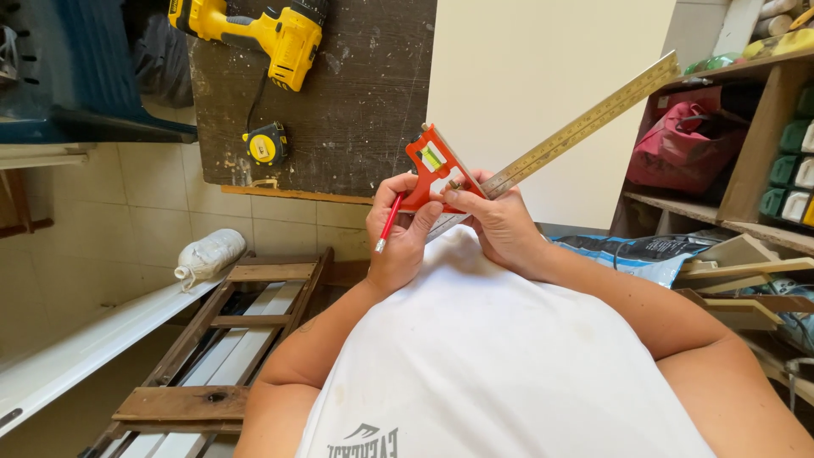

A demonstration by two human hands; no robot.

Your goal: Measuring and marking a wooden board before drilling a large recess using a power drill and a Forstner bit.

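Combination square [441,170], orange head, held up at chest.
Left hand [403,233] grips head and red pencil [390,222]; right hand [500,225] pinches steel rule [585,123]; adjusting.

The combination square [437,165] has a red-orange head with a green vial, and its ruler blade [585,125] is pale yellowish metal with dark markings. The pencil [388,226] is red. The drill [271,30] and tape measure [264,146] are yellow and black, on a dark brown, paint-flecked board [356,102]. The shirt [492,356] is white.
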